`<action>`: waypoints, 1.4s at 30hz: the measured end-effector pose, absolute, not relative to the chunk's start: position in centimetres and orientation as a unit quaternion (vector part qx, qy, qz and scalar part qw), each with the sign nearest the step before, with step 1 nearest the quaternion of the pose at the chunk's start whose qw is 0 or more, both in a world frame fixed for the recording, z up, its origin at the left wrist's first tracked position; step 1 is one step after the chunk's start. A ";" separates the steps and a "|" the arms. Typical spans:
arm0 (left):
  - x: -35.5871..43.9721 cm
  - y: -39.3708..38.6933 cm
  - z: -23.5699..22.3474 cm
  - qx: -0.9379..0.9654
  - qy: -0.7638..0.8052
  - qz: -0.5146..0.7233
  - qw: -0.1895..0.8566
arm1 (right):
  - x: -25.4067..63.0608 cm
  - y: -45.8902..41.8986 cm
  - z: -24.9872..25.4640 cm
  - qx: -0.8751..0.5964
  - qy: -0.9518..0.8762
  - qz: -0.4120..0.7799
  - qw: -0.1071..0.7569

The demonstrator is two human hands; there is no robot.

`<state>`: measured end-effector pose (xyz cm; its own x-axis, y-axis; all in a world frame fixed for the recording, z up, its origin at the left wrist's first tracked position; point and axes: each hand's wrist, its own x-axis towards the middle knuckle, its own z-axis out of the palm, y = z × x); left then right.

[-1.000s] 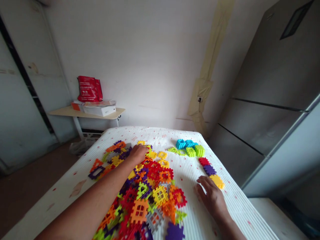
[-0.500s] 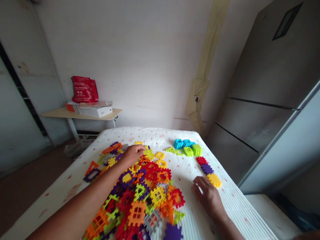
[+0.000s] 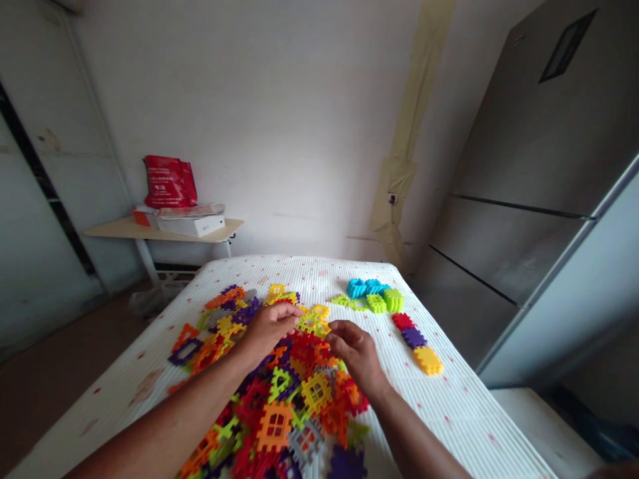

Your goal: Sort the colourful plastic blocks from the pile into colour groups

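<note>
While the yellow-green lattice piece lay between the two hands, the left hand had thumb and fingers drawn nearly together on its left edge, and the right hand, half curled, met its right edge; whether the right one gripped it, I cannot tell, nor whether it was one piece or several overlapping. Below and between both hands spread a mixed heap of coloured pieces, loose and tangled. Beyond the right hand, to its right, stood blue stacks and green stacks; nearer, right of that hand, ran red, purple and yellow pieces. By my judgement, only a small share was grouped by colour, most remaining unsorted
</note>
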<state>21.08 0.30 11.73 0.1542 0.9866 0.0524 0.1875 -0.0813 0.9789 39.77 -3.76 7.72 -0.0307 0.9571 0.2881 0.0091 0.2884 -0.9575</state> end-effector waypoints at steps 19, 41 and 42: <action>22.3 -3.3 10.0 0.498 0.400 0.453 0.622 | 37.2 -5.6 8.5 -0.391 -0.674 0.213 0.590; 4.7 -2.9 8.6 0.453 0.633 0.527 0.341 | 46.0 1.9 4.4 -0.606 -0.786 0.050 0.114; 4.0 -2.9 7.8 0.446 0.637 0.534 0.332 | 46.2 1.9 4.2 -0.612 -0.780 0.046 0.121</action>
<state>4.02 -2.88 7.77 -0.3813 0.9229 0.0535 0.2144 0.0320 0.9762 46.20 1.88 4.16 -0.2212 0.9661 0.1331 0.9438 0.2464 -0.2202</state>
